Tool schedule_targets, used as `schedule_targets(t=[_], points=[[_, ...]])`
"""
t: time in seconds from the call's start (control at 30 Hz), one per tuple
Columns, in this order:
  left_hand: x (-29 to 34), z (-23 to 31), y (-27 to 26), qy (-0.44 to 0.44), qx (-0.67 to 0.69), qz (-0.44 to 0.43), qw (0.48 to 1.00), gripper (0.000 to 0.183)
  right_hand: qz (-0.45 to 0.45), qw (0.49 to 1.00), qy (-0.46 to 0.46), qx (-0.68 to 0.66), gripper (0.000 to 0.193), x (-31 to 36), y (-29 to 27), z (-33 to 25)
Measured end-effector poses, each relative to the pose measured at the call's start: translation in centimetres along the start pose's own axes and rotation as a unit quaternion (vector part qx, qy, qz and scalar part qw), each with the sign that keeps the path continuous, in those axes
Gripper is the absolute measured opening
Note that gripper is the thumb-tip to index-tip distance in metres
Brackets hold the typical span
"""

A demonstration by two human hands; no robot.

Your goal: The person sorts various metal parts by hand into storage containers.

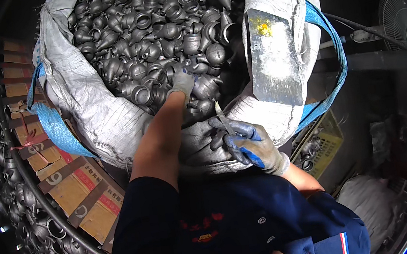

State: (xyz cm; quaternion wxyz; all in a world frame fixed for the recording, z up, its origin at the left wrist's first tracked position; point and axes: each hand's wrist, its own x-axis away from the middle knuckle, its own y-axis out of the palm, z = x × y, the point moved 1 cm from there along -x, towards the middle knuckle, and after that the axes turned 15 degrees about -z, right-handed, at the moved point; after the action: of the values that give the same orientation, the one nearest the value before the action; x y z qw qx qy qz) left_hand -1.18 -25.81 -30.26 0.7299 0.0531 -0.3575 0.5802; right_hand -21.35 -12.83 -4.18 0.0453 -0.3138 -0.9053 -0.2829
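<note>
Grey rounded metal castings [154, 50] with ring-shaped openings and short necks fill a large white woven bag [107, 123]. My left hand [183, 82], in a pale work glove, reaches in among them near the bag's front side. Its fingers are closed at the rim of a casting and partly hidden; a bulbous casting [206, 86] lies just to their right. Over the bag's front edge, my right hand [255, 143] wears a grey glove with blue patches. It is closed around a thin, flat, strip-like tool [223, 118] whose pale narrow tip points up toward the castings.
A worn metal plate [274, 58] with a yellow stain lies on the bag's right side. Blue lifting straps [60, 128] hang at both sides. Cardboard pieces [77, 186] and more castings [41, 241] are at left. A yellow crate [328, 143] and a fan [402, 24] stand at right.
</note>
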Motion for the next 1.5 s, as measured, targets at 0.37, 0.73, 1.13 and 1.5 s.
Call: schedule_targets(t=[0.37, 0.73, 1.13, 1.5], points=[[13.0, 7.7, -11.1, 0.156, 0.097, 0.055, 0.981, 0.013, 0.022, 0.958, -0.223, 0.179, 0.037, -0.3, 0.8, 1.0], [31.0, 8.3, -10.9, 0.268, 0.512, 0.068, 0.813, 0.022, 0.03, 0.982, -0.131, -0.134, 0.029, -3.3, 4.0, -2.3], [35.9, 8.6, -7.9, 0.386, 0.259, 0.198, 0.863, 0.028, 0.0, 0.993, -0.107, -0.056, 0.015, -4.1, 4.4, -2.6], [37.2, 10.4, -9.5, 0.381, 0.274, 0.079, 0.879, 0.028, -0.054, 0.982, -0.139, 0.115, 0.023, -2.9, 7.1, -7.4]])
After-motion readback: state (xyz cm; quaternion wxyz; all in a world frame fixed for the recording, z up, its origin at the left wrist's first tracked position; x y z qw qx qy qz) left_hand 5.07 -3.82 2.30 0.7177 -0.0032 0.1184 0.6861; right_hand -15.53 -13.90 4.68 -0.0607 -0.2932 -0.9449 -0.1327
